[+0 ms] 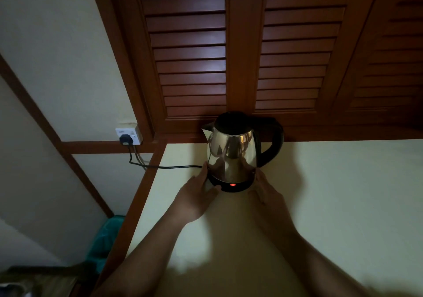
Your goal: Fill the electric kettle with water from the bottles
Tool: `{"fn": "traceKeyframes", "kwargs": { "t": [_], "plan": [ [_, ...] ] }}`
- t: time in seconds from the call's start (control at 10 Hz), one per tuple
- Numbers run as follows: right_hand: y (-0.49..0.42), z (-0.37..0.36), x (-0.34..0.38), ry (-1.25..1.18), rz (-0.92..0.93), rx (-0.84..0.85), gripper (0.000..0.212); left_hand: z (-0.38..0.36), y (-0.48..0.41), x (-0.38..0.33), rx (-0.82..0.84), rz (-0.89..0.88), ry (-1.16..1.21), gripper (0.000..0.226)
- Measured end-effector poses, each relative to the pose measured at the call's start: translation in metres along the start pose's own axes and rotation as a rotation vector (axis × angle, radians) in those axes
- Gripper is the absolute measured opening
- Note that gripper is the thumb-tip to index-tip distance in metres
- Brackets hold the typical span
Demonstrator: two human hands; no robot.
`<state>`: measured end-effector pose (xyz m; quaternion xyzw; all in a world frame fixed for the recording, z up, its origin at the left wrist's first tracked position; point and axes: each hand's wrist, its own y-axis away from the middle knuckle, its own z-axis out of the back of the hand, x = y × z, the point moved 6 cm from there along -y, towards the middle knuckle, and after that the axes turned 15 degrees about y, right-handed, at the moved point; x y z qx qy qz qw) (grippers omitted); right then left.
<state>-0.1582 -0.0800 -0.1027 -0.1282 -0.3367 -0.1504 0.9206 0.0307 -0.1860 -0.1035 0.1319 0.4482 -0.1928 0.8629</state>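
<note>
A steel electric kettle [232, 150] with a black lid and black handle stands on its black base [231, 185] at the back of a pale counter [332, 193]. A red light glows on the front of the base. My left hand [198, 196] rests on the counter with thumb and fingers against the left side of the base. My right hand [265, 191] lies flat at the base's right side, fingertips touching it. No bottle is in view.
A black cord [169, 166] runs from the base left over the counter edge to a plug in a white wall socket [128, 135]. Dark wooden louvred doors [190, 56] rise just behind the kettle. A teal object [107, 239] sits below the counter's left edge.
</note>
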Motion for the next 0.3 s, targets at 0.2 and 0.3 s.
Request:
{"fn": "traceKeyframes", "kwargs": {
  "t": [0.2, 0.3],
  "plan": [
    [-0.003, -0.001, -0.002, 0.005, -0.032, 0.027, 0.061, 0.003, -0.004, 0.000, -0.001, 0.023, 0.020, 0.086],
    [0.001, 0.000, -0.003, -0.077, -0.089, 0.026, 0.060, 0.000, 0.008, 0.003, -0.023, 0.011, 0.048, 0.086]
  ]
}}
